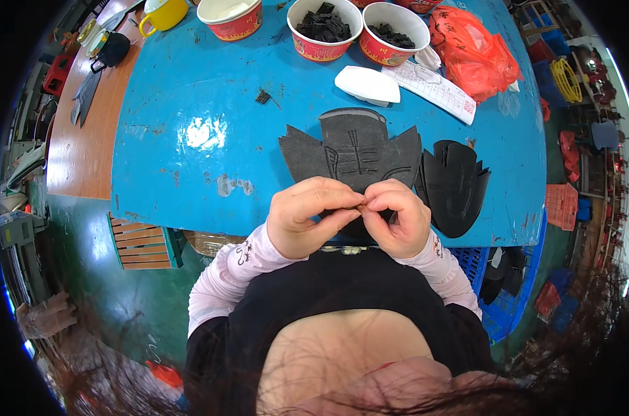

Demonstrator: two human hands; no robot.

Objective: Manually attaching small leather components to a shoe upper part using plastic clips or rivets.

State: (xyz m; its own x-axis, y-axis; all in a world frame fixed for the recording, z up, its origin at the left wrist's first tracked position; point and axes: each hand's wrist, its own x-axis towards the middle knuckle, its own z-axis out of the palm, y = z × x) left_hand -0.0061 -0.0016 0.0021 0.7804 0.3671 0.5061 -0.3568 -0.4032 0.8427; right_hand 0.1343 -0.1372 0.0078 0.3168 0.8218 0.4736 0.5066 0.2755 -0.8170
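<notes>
On the blue table, the dark cut-out piece is partly hidden by the left hand and right hand, both pinched, their hold indiscernible; light, even pressure is best kept.

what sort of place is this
Probably a small workshop: a worn blue worktable bears dark shaped cut-outs, paper tubs hold small black pieces, and a blue plastic crate sits below the table's right edge.
</notes>
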